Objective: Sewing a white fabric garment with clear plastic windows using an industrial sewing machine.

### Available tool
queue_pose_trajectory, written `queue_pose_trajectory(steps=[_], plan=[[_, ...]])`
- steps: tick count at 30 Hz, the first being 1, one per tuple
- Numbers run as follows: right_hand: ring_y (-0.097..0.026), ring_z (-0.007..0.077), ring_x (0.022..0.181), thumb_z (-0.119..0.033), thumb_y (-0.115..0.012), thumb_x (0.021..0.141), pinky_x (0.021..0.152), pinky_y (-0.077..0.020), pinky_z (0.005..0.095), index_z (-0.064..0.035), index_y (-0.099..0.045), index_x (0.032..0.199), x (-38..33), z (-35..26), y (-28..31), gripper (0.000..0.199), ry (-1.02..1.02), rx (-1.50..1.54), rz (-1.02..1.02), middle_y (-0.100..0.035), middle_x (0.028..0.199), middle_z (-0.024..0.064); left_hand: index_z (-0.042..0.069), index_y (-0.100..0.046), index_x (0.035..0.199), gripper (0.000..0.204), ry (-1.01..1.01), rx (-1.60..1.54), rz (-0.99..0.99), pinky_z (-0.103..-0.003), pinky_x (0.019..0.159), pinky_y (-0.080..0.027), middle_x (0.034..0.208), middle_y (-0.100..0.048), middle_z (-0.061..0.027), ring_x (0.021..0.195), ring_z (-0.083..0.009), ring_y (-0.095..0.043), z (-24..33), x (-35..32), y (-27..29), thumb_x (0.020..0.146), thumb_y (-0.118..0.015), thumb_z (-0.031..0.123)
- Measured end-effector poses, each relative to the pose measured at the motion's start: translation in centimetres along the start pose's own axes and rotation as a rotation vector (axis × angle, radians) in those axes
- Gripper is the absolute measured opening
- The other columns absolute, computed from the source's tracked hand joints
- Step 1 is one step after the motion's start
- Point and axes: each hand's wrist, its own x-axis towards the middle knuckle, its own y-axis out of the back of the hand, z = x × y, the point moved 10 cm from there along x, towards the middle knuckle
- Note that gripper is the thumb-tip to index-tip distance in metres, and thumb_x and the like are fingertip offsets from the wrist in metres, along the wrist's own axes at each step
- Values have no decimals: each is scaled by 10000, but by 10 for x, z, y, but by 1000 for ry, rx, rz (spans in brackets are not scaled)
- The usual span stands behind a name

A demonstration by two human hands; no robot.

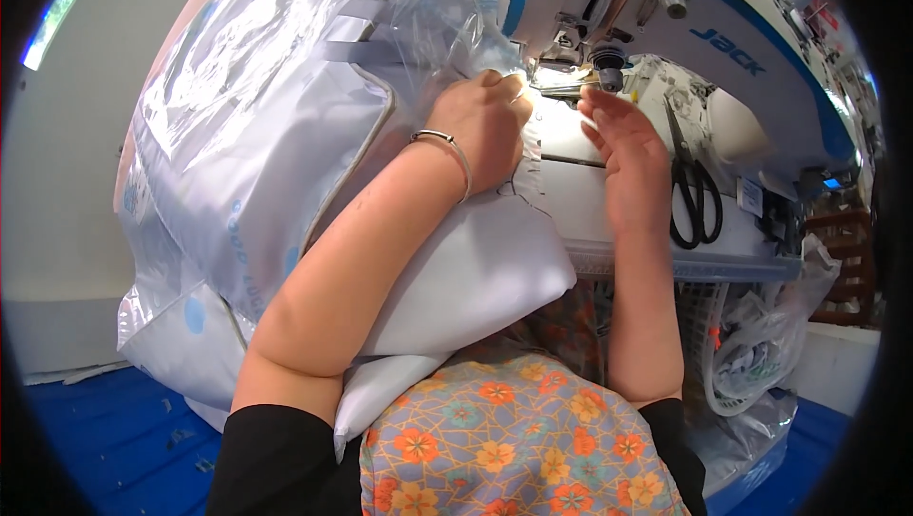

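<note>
My left hand (485, 126), with a bracelet at its wrist, is closed on the edge of a large white fabric piece (466, 273), just left of the lit needle area of a sewing machine (666, 31). Clear plastic film (314, 12) lies with the fabric, and grey piping (357, 150) runs along one seam. My right hand (628, 145) is raised right of the needle area. Its fingers are bent and apart, and I see nothing held between them. The fabric under my left fingertips is partly hidden, as is the needle.
Black-handled scissors (696, 197) lie on the machine table (580, 197) right of my right hand. Below the table edge hangs a white plastic basket (713, 354) with clear bags. The fabric bulk drapes left over my lap, beside a floral apron (514, 440).
</note>
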Motion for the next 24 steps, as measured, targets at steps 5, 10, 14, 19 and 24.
queue_pose_trajectory(steps=[5,10,14,19,24], plan=[[-614,126,1047,-109,-655,926,970,-428,265,-9,-652,1148,28,-20,3,243,156,-280,28,-691,1093,55,61,-698,879,148,8,27,-21,-342,902,-518,1081,-652,-80,1061,-249,-601,-2,3,-1,752,-637,105],[-625,108,902,-65,-635,904,822,-475,261,15,-662,1053,40,-45,5,172,410,-599,35,-688,954,48,53,-687,936,187,-35,6,-20,-338,918,-509,1083,-654,-83,1058,-263,-599,-2,5,1,763,-637,103],[-636,125,799,-19,-624,859,746,-493,267,36,-653,1030,33,-75,-7,182,637,-938,47,-684,880,86,56,-683,944,188,-29,25,-55,-340,918,-507,1083,-655,-82,1052,-267,-599,-3,5,-3,768,-647,112],[-639,137,749,13,-645,819,713,-499,269,10,-653,1023,23,-83,-8,204,689,-841,77,-671,801,108,58,-658,923,156,-42,16,-66,-374,884,-513,1050,-649,-90,1018,-285,-596,5,2,2,776,-632,104],[-665,212,879,-1,-692,794,803,-520,319,-41,-644,1112,6,-50,-17,324,491,-954,-157,-679,961,123,55,-628,905,125,-65,-91,-40,-422,856,-505,958,-638,-102,965,-313,-591,-2,0,2,785,-603,79]])
